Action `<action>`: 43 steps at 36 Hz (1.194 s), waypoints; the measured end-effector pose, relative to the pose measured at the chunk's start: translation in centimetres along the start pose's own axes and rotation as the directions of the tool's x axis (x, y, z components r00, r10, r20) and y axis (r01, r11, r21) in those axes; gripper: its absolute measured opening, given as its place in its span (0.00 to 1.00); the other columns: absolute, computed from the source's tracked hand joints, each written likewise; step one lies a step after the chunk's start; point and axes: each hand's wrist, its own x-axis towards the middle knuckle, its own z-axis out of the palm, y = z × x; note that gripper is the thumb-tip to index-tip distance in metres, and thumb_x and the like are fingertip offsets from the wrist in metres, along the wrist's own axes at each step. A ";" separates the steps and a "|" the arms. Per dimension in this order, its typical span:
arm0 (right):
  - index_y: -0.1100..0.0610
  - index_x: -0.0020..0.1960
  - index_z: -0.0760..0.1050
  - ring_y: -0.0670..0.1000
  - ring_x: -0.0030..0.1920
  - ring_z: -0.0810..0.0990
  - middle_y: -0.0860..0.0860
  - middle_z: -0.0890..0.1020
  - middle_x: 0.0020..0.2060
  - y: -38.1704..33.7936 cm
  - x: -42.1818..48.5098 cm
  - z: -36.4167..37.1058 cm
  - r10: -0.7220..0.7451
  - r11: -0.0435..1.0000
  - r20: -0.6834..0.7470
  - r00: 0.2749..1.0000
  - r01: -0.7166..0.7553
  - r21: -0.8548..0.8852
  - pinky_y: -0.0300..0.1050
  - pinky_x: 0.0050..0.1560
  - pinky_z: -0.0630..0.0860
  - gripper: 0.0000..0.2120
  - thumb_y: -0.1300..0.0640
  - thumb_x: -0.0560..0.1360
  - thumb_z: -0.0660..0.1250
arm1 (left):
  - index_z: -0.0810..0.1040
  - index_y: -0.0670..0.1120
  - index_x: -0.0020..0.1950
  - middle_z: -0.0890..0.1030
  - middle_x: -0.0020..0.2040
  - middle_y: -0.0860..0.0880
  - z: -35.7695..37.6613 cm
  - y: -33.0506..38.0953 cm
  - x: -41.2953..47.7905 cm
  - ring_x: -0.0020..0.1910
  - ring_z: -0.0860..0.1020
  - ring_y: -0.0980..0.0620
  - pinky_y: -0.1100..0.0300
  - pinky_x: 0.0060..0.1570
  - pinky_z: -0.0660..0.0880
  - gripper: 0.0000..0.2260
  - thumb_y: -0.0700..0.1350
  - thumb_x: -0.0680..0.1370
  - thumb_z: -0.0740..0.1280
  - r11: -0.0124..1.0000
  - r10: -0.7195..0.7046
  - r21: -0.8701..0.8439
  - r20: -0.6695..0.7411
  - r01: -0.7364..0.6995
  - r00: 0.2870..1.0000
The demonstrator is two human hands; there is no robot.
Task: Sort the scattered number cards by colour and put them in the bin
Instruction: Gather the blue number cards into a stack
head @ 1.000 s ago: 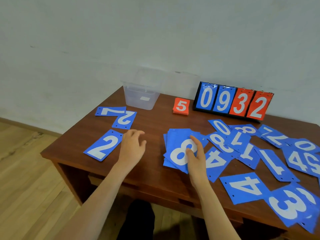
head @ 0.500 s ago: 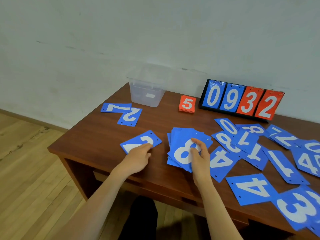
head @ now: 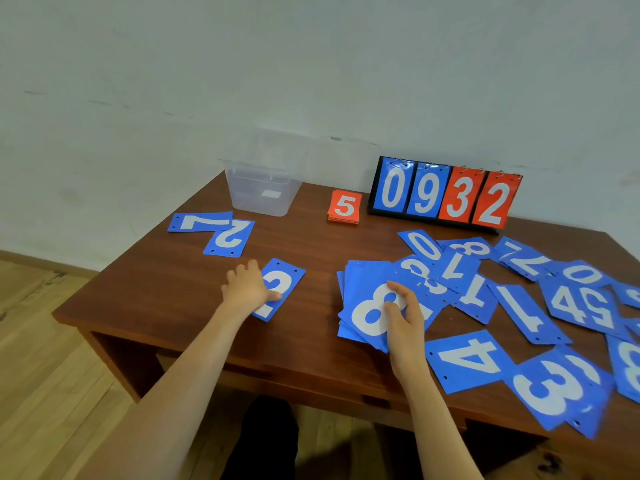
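My left hand (head: 247,287) lies flat on a blue "2" card (head: 282,284) at the table's middle left, fingers straight, pressing it. My right hand (head: 403,315) rests on a stack of blue cards (head: 363,306) topped by an "8", fingers bent on the top card. Two more blue cards, a "7" (head: 199,222) and a "2" (head: 229,238), lie at the far left. Several blue cards (head: 519,299) are scattered on the right. A small stack of red cards (head: 344,206) topped by a "5" sits near the back. The clear plastic bin (head: 261,187) stands at the back left.
A flip scoreboard (head: 443,195) showing 0 9 3 2 stands against the wall at the back right. The brown wooden table (head: 173,292) ends at its left and front edges, with wooden floor below. Bare tabletop lies between my hands.
My left hand has slid the blue "2" card rightward across the table, toward the stack. My right hand stays on the "8" stack, fingers slightly more bent.
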 end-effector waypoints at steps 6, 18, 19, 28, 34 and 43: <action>0.45 0.58 0.72 0.45 0.38 0.81 0.38 0.77 0.45 0.2 0.2 -0.6 0.005 1.000 -0.005 1.000 -0.004 0.020 0.45 0.38 0.78 0.13 0.61 0.80 0.58 | 0.58 0.44 0.74 0.64 0.71 0.42 0.2 0.7 0.1 0.70 0.63 0.42 0.51 0.66 0.64 0.41 0.54 0.68 0.75 0.999 0.038 -0.010 -0.022 -0.038 0.999; 0.45 0.60 0.72 0.58 0.40 0.77 0.42 0.77 0.39 0.6 0.5 -1.6 -0.041 0.999 -0.045 0.998 0.043 0.034 0.51 0.40 0.74 0.15 0.63 0.80 0.57 | 0.68 0.48 0.64 0.76 0.60 0.52 0.8 5.9 -5.0 0.53 0.77 0.57 0.67 0.43 0.77 0.14 0.44 0.79 0.65 0.507 0.180 -0.788 -0.299 -0.349 0.937; 0.45 0.60 0.72 0.63 0.41 0.77 0.42 0.77 0.39 0.6 0.5 -1.7 -0.036 0.999 -0.047 0.998 0.037 0.040 0.52 0.40 0.74 0.15 0.62 0.80 0.57 | 0.69 0.48 0.64 0.77 0.60 0.51 0.7 6.5 -5.5 0.53 0.79 0.55 0.60 0.46 0.80 0.15 0.44 0.78 0.66 0.390 0.165 -0.876 -0.238 -0.285 0.957; 0.42 0.64 0.68 0.49 0.42 0.79 0.46 0.79 0.47 -0.6 0.7 -1.2 -0.044 0.992 -0.040 0.998 0.049 0.119 0.49 0.42 0.77 0.13 0.55 0.82 0.55 | 0.72 0.49 0.56 0.79 0.51 0.51 2.8 9.9 -7.2 0.48 0.79 0.56 0.64 0.43 0.76 0.12 0.47 0.75 0.70 0.460 0.277 -0.862 -0.092 -0.215 0.957; 0.46 0.71 0.62 0.37 0.54 0.74 0.41 0.68 0.65 -1.5 1.5 0.7 -0.111 0.994 -0.016 0.994 0.111 -0.004 0.29 0.40 0.76 0.26 0.50 0.76 0.67 | 0.72 0.50 0.54 0.76 0.44 0.56 3.2 9.8 -6.6 0.42 0.76 0.59 0.70 0.34 0.72 0.12 0.50 0.75 0.71 0.619 0.301 -0.703 -0.199 -0.350 0.933; 0.40 0.73 0.57 0.42 0.43 0.81 0.34 0.64 0.62 -2.2 3.9 6.0 -0.141 0.985 0.107 0.984 0.150 -0.082 0.46 0.44 0.80 0.28 0.56 0.79 0.63 | 0.71 0.48 0.64 0.68 0.66 0.49 0.6 5.9 0.1 0.65 0.69 0.51 0.54 0.63 0.71 0.18 0.51 0.77 0.67 0.771 0.162 -0.571 -0.252 -0.282 0.954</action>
